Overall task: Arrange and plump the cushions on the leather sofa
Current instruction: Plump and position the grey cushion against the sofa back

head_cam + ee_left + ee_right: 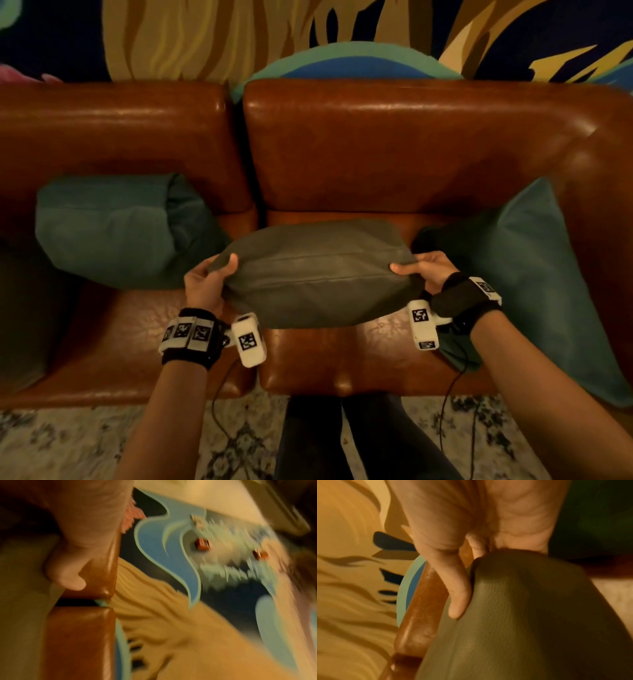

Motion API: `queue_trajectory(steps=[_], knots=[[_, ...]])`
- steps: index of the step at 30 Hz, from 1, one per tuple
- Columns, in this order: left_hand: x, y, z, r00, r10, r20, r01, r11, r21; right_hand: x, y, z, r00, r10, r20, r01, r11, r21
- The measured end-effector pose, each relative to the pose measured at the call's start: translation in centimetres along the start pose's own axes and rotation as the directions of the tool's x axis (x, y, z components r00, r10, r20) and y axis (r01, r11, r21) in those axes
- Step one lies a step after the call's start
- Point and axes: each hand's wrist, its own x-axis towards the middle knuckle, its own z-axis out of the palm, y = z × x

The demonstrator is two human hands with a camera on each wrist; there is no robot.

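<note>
A grey cushion (318, 274) hangs edge-up above the right seat of the brown leather sofa (394, 144). My left hand (205, 279) grips its left end, thumb over the top edge. My right hand (426, 269) grips its right end, thumb laid along the top seam. In the right wrist view my thumb (453, 588) presses on the grey cushion (522, 615). The left wrist view is blurred; my left thumb (68, 574) shows before the sofa back (82, 635). A teal cushion (120, 229) lies on the left seat. Another teal cushion (534, 274) leans against the right arm.
A painted mural (308, 34) covers the wall behind the sofa. A patterned rug (85, 442) lies in front, with my legs (342, 442) against the seat edge. Cables (219, 404) hang from both wrist cameras. A dark grey shape (20, 315) sits at the sofa's far left.
</note>
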Motion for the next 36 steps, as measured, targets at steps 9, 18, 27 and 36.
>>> queue_trajectory(steps=[9, 18, 27, 36], knots=[[-2.0, -0.4, -0.3, 0.882, 0.471, 0.012, -0.288, 0.517, 0.806, 0.5, 0.8, 0.2, 0.959, -0.167, -0.231, -0.03, 0.748, -0.663], [-2.4, 0.2, 0.1, 0.915, 0.397, -0.072, -0.247, 0.693, 0.677, 0.4, 0.2, -0.5, 0.949, -0.056, -0.309, 0.072, 0.997, 0.041], [-0.7, -0.8, -2.6, 0.837, 0.539, -0.096, -0.293, 0.588, 0.754, -1.3, 1.9, -1.6, 0.802, -0.352, -0.483, 0.128, 0.891, -0.436], [-3.6, -3.7, 1.6, 0.706, 0.391, 0.59, -0.537, -0.248, 0.806, -3.1, 2.8, 4.2, 0.637, -0.736, -0.23, 0.06, 0.344, -0.937]])
